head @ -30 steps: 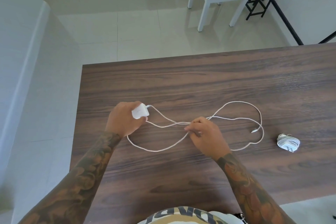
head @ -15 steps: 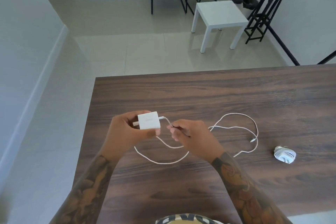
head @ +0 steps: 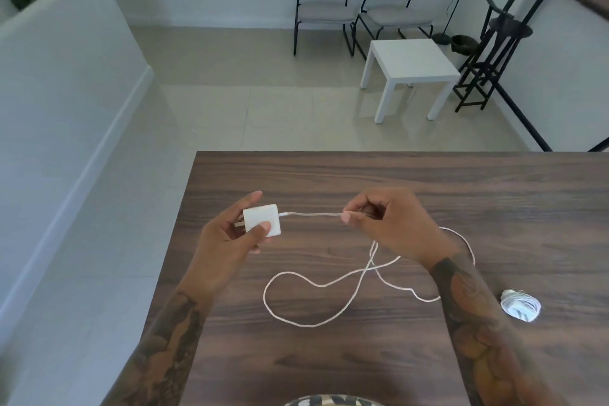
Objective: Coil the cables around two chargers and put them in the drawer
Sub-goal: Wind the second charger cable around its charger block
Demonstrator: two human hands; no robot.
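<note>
Since a moment ago, both hands have risen off the desk and drawn apart, pulling the cable taut between them. My left hand grips the charger by its faces; my right hand pinches the cable near the plug end. Its slack loops lie below. It looks light, limp and slippery, so I would wind under tension. A finished coil sits right.

A sparse office or waiting area: a dark wood-grain surface faces two grey padded chairs against a white wall, a small white side table and pale tiled floor.
</note>
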